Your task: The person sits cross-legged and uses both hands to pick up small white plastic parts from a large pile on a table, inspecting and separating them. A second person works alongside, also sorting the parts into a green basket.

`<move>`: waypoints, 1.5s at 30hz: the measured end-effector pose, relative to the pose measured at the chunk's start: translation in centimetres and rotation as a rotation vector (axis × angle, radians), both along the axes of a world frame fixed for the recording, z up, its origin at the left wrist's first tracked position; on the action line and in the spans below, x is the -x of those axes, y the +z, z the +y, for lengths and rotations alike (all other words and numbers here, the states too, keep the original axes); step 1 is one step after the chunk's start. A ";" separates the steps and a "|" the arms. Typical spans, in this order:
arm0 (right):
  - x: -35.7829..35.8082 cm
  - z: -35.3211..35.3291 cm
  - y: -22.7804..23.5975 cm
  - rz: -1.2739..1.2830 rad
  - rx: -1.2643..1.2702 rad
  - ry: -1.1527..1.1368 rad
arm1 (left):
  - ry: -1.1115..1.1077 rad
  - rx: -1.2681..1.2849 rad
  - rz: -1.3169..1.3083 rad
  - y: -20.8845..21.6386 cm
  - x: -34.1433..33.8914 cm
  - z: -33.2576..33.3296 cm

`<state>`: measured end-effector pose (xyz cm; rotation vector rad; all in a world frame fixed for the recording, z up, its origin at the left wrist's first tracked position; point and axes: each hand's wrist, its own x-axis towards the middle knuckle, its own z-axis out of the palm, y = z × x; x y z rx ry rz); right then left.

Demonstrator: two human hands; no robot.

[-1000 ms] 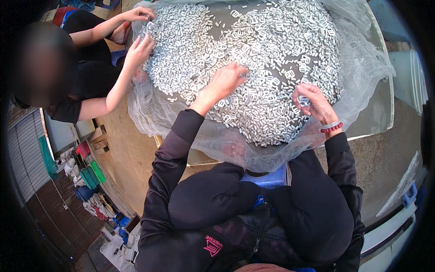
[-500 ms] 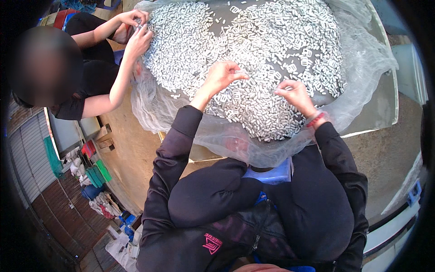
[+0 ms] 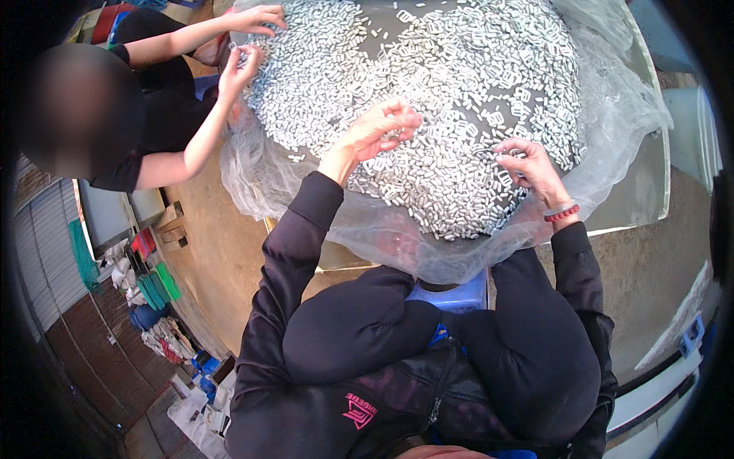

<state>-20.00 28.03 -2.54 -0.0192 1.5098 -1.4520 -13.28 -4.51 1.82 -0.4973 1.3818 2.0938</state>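
A broad heap of small silver-grey, capsule-shaped pieces (image 3: 451, 199) covers the table in front of me. Lighter slider buckles (image 3: 495, 118) with open frames lie scattered among them. My left hand (image 3: 380, 130) hovers over the heap's near left part, its fingers curled in. Whatever it holds, if anything, is too small to make out. On the right, my right hand (image 3: 533, 168) is low over the pieces with thumb and forefinger apart, and a red band circles its wrist. No piece can be seen in its fingers.
Crumpled translucent sheeting (image 3: 623, 115) lies under the heap and hangs over the table's near edge. At the far left a co-worker's hands (image 3: 243, 65) reach to the same heap. A blue stool (image 3: 451, 297) shows between my legs.
My right hand has moved right and slightly nearer, its fingers parting from a pinch. My left hand has curled its fingers in nearly the same spot. The co-worker's hands have moved apart.
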 end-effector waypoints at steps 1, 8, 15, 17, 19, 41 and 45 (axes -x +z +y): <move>-0.1 -0.7 -1.0 0.130 -0.108 0.083 | -0.103 0.066 0.002 0.3 -0.2 0.3; -1.2 -3.3 -5.8 1.057 -0.354 0.344 | -1.056 1.243 0.612 -3.1 -6.6 6.2; 0.1 1.5 0.1 -0.201 0.209 -0.165 | -0.423 1.125 0.656 -3.7 -4.1 0.8; 0.1 2.8 0.9 -0.277 0.318 -0.198 | -0.258 1.083 0.433 -2.4 -2.5 -0.9; 0.1 3.3 1.0 -0.301 0.337 -0.173 | -0.326 1.070 0.321 -1.3 -1.7 -1.6; -5.9 0.3 -4.9 1.024 -0.361 0.365 | -0.450 1.215 0.566 -4.1 -4.7 -0.7; -6.1 -2.2 -5.4 1.012 -0.322 0.453 | -0.146 0.763 0.266 -2.0 -3.3 -3.3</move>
